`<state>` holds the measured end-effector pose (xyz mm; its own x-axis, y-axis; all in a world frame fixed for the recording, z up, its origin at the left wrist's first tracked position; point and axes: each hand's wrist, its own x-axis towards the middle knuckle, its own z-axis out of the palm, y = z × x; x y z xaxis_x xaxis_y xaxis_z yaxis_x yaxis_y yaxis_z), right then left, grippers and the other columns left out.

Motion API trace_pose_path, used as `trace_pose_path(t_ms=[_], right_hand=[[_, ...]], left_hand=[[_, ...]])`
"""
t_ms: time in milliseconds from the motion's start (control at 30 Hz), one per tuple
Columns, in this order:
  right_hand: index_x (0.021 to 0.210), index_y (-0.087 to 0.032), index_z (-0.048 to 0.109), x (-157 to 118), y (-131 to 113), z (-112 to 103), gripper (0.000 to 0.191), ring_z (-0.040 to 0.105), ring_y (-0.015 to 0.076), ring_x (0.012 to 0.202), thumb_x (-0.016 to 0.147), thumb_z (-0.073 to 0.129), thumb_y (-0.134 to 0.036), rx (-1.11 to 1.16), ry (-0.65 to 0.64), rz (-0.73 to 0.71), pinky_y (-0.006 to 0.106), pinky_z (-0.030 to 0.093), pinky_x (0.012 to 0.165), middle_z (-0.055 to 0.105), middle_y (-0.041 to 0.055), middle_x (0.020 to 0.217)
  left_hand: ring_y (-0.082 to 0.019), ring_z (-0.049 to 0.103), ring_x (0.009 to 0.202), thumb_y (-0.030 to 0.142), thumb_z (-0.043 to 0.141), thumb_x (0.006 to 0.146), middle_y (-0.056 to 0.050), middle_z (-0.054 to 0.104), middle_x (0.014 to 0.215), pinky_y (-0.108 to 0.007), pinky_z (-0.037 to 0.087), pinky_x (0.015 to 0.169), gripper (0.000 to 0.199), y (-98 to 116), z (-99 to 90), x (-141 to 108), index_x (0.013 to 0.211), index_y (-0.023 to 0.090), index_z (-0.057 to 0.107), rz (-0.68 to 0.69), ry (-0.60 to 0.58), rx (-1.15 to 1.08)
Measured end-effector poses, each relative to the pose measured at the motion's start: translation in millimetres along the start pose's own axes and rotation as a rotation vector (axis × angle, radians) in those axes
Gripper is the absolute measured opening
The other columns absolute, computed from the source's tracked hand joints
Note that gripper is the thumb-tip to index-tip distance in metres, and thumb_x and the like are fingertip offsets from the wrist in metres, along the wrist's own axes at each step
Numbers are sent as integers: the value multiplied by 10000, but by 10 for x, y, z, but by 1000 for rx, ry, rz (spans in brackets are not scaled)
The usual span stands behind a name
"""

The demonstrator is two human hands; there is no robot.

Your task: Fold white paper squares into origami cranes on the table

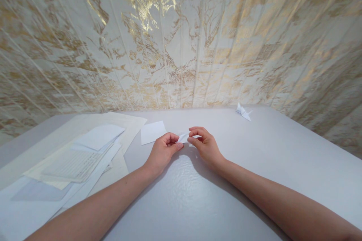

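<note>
A small folded white paper [183, 138] is held between my two hands above the middle of the table. My left hand [165, 150] pinches its left end between thumb and fingers. At its right end, my right hand [206, 146] grips it with thumb and forefinger, the other fingers curled. The fingertips partly hide the paper's shape. Just behind my left hand lies a flat white paper sheet [152, 132]. A folded white paper crane [243, 112] rests at the back right of the table.
Loose papers [97, 139] overlap in a pile on the left of the grey-white table [195, 203], some with writing. My left forearm passes over the pile's near edge. Behind the table hangs a white and gold patterned curtain [175, 45].
</note>
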<state>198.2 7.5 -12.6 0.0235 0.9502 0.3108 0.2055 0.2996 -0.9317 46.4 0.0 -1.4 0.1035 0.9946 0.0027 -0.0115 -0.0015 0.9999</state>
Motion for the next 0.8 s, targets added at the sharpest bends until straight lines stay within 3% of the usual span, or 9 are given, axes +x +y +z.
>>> trace_pose_path(t_ms=[133, 300, 500, 700, 800], right_hand=[[670, -195, 592, -3, 10, 1, 38, 547, 193, 908, 701, 581, -213, -72, 18, -63, 313, 442, 718, 582, 75, 995], [676, -214, 615, -21, 2, -27, 70, 527, 220, 975, 739, 590, -197, -201, 8, -204, 409, 391, 873, 593, 84, 992], [691, -231, 635, -26, -16, -69, 96, 496, 232, 1068, 771, 583, -246, -197, -115, -275, 443, 360, 932, 591, 78, 1115], [673, -235, 656, -16, -7, -60, 86, 510, 251, 1075, 741, 606, -222, -139, -101, -77, 477, 331, 958, 609, 79, 1112], [656, -202, 655, -27, -18, -29, 113, 539, 250, 1038, 742, 591, -239, -54, -88, 28, 435, 391, 895, 601, 108, 1108]], left_hand=[[-128, 570, 623, 247, 695, 571, 25, 587, 617, -259, 442, 625, 185, -5, 10, -2, 655, 150, 561, -11, -11, -2], [-112, 559, 594, 261, 704, 578, 26, 586, 602, -247, 435, 606, 201, 15, 19, -17, 649, 147, 554, -44, -26, -21], [-106, 570, 581, 330, 742, 538, 38, 569, 594, -267, 467, 644, 289, 38, 19, -17, 631, 150, 535, -102, -42, -126], [-113, 558, 598, 275, 713, 571, 27, 578, 588, -257, 447, 636, 203, 15, 11, -7, 619, 153, 558, -45, -3, -48], [-121, 561, 609, 248, 681, 594, 18, 591, 599, -255, 434, 630, 153, 7, 5, -4, 629, 152, 567, -30, -6, -5]])
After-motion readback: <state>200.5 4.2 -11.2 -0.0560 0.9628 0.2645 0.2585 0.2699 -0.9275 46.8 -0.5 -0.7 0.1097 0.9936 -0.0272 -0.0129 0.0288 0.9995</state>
